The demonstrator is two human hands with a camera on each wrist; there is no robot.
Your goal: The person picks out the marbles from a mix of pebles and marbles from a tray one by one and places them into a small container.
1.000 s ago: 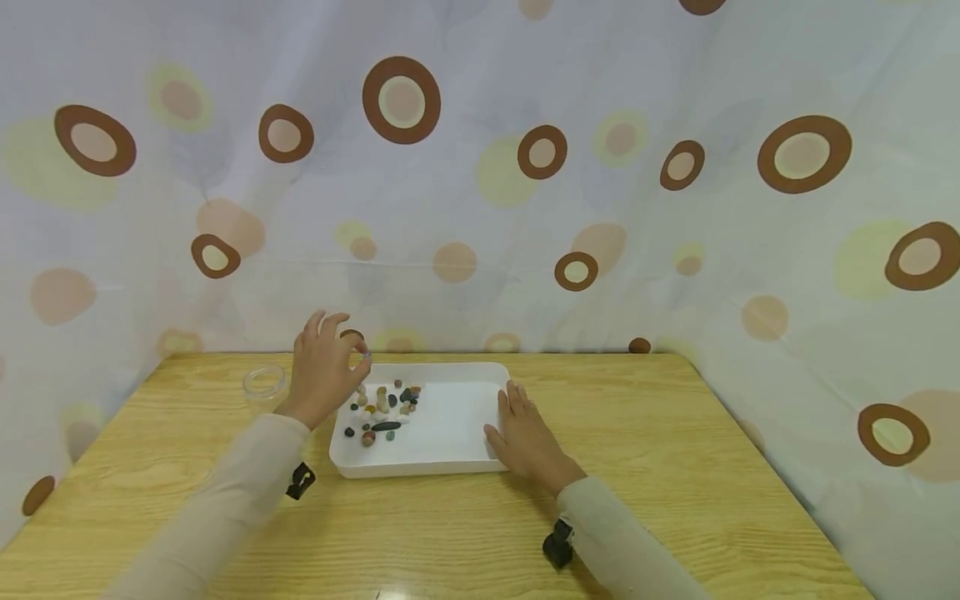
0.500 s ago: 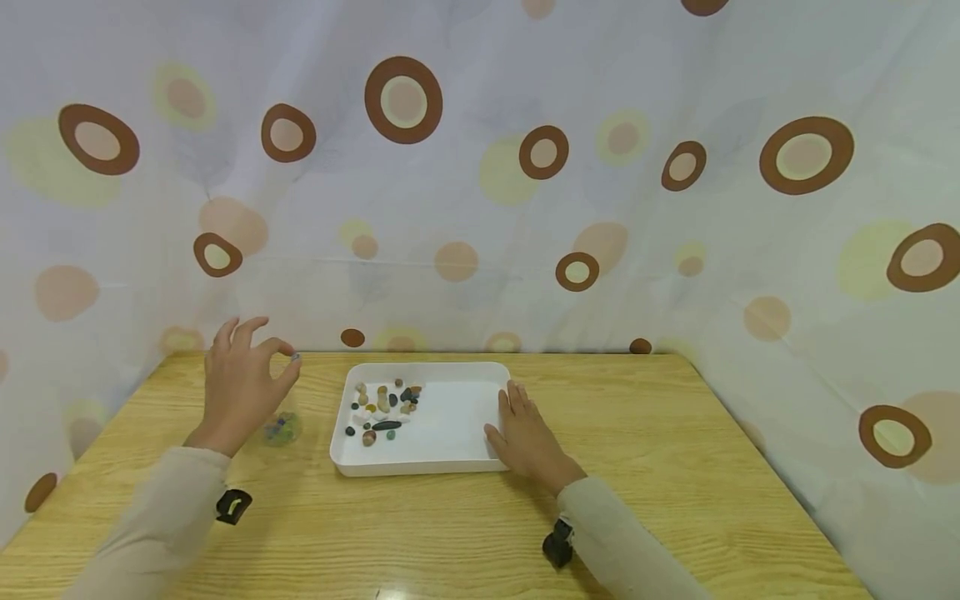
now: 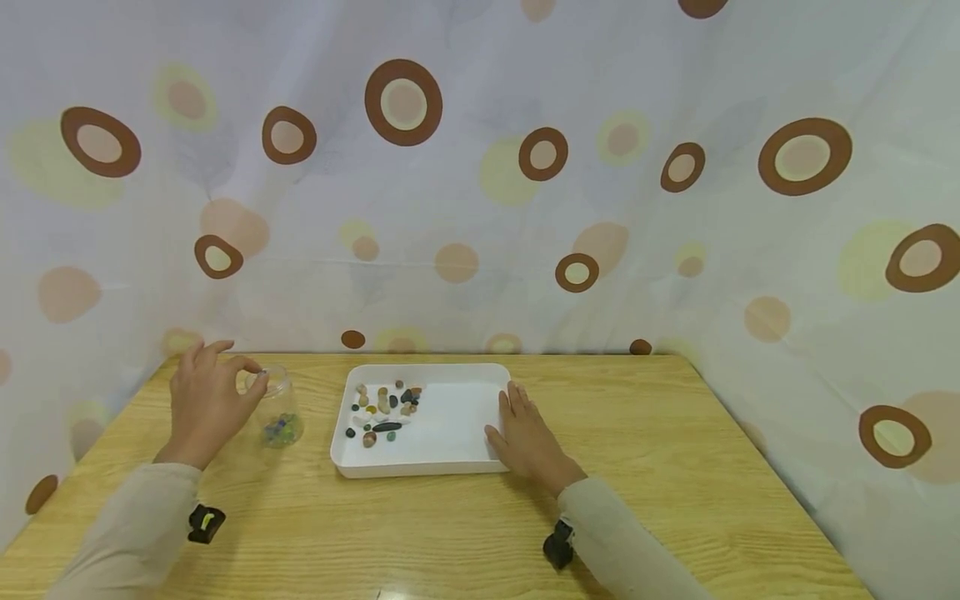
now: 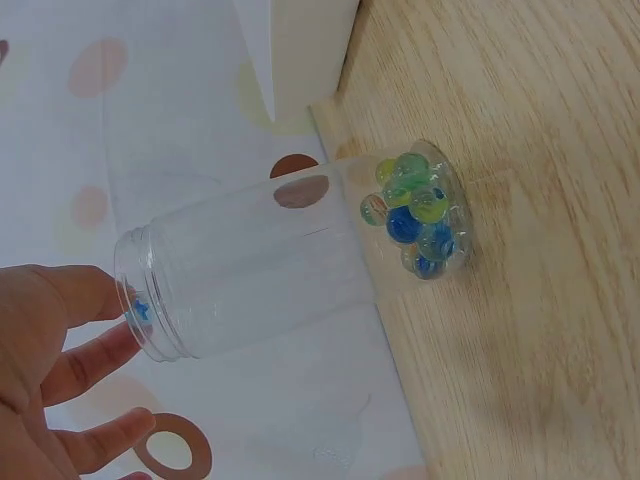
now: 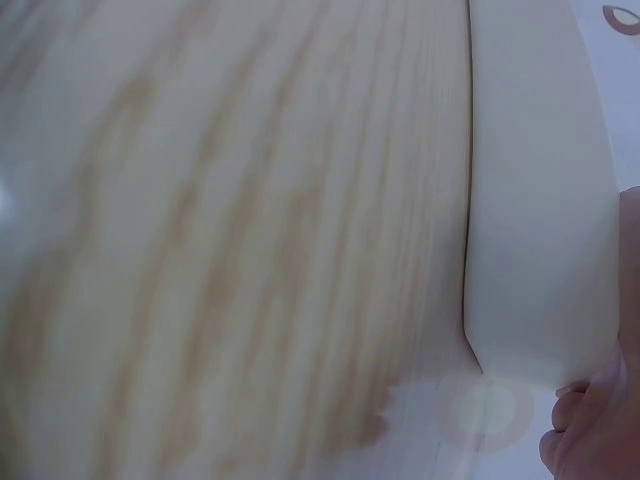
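Note:
My left hand (image 3: 213,402) pinches a small clear marble (image 4: 140,310) with blue in it between thumb and forefinger, right at the mouth of a clear jar (image 4: 270,270). Its other fingers are spread apart. The jar stands upright on the table, and green, blue and yellowish marbles (image 4: 405,225) lie at its bottom. My right hand (image 3: 527,435) rests on the right rim of a white tray (image 3: 453,450), fingers extended along it. Small pebbles (image 3: 383,404) of several colours are scattered over the tray's left half, among them a long dark one (image 3: 386,427).
The wooden table (image 3: 450,533) ends at the back against a hanging cloth (image 3: 465,208) printed with brown rings and pale spots. The same cloth runs along both sides. A strip of table separates the jar from the tray's left wall.
My left hand has carried the marble leftward from over the tray's back left corner to the jar's mouth, and lowered it. The right hand has stayed on the tray rim.

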